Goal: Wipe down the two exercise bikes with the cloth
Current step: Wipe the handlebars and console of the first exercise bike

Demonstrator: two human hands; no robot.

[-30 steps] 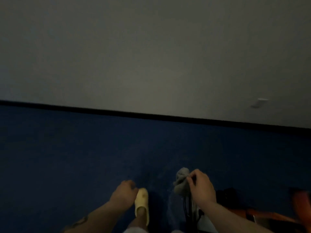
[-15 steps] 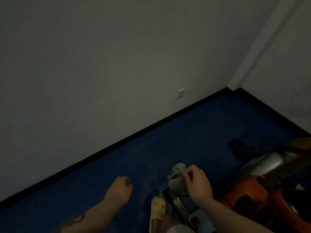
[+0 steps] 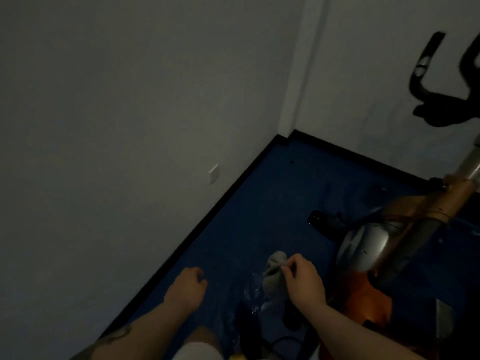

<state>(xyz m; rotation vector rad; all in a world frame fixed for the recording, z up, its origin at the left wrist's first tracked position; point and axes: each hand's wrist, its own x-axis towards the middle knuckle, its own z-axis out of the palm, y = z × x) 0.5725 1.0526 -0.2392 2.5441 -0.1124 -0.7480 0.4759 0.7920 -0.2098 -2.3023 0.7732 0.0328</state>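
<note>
The grey cloth is bunched up in the right hand, whose fingers are closed around its near side, so that most of the fabric sticks out to the left of the knuckles. It hangs low in the near middle of the view, over a dark part of the bike that cannot be made out in the dim light. Just to the right stands the orange exercise bike, with its silver flywheel cover and a slanted frame tube rising to the far right. High on the far right a set of black handlebars shows against the wall; whether they belong to this bike or to the second one cannot be told. The left hand is curled into a loose fist and holds nothing, hovering above the floor well to the left of the cloth.

The step in hand looks like wiping the low parts of the orange bike. The next move probably calls for pressing the cloth flat onto a frame surface and drawing it along, perhaps bracing with the free hand.

The floor is dark blue carpet edged by a black skirting board. Plain pale walls meet in a far corner, and a small white wall plate sits low on the left wall
</note>
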